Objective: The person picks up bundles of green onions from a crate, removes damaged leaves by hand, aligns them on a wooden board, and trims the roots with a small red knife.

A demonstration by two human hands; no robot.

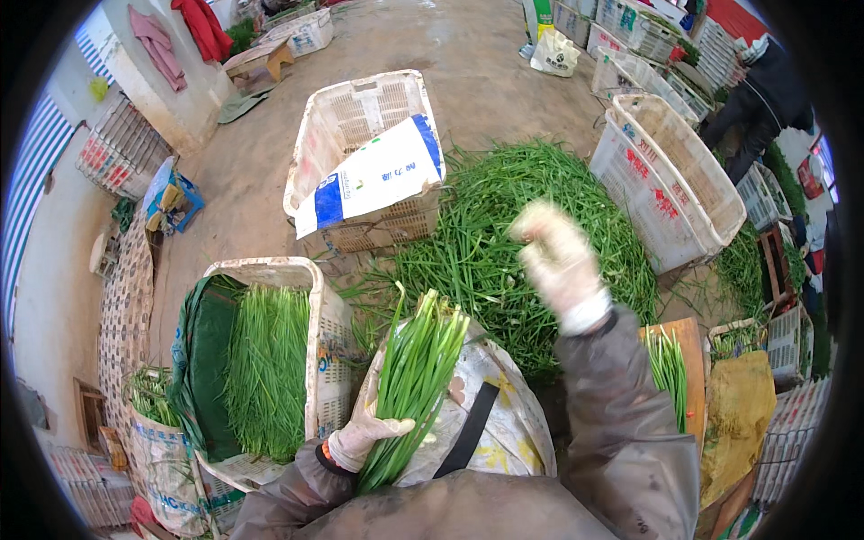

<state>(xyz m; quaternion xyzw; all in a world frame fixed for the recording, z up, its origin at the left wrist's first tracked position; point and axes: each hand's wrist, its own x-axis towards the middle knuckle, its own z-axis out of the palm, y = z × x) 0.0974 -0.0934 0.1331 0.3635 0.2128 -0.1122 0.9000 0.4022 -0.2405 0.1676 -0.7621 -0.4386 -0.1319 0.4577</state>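
Note:
My left hand (373, 435), in a pale glove, is closed around a bunch of green chives (422, 364), their pale stem ends up and away from me. The bunch lies over a whitish cover with a black strap (472, 425) at my lap. My gloved right hand (560, 260) is raised in front of a large heap of loose chives and leaf scraps (489, 229). Motion blurs it, so I cannot tell whether its fingers hold anything. To my left, a white plastic crate (317, 277) with a green liner (206, 364) holds chives laid lengthwise (266, 364).
Ahead stands a crate (364, 101) with a printed white sack (378, 175) over its edge. Tall crates (648, 189) flank the heap's right. Nearer on that side, more chives (665, 368) lie on a wooden board (692, 378). A person (759, 101) bends at far right.

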